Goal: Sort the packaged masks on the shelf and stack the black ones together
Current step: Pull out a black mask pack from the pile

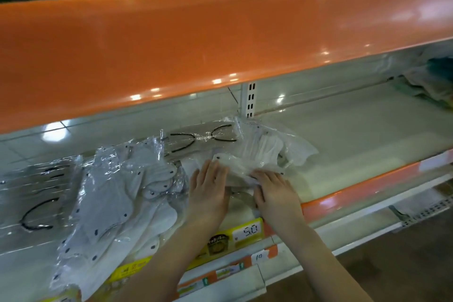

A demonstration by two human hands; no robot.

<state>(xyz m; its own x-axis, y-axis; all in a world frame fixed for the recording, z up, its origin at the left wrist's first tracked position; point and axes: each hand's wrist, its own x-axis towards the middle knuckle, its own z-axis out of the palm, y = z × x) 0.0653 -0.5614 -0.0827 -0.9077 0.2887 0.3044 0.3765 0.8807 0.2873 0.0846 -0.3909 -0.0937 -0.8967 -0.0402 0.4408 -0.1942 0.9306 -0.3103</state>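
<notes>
Clear plastic packs of masks lie spread along the white shelf (355,130). A pack of white masks (264,152) sits in the middle, and both hands rest on its near edge. My left hand (208,186) lies flat with straight fingers on the plastic. My right hand (274,189) presses the pack's near right corner, fingers slightly bent. Behind it lies a pack with black ear loops (201,140). To the left are grey and white masks with black dots (115,193), and another pack with black loops (36,203) at far left.
An orange shelf lip (220,51) overhangs the working shelf. The shelf's orange front rail (367,186) carries a yellow price tag (245,230) reading 5.0. More packaged goods (431,81) lie at the far right back. The shelf surface right of the packs is bare white.
</notes>
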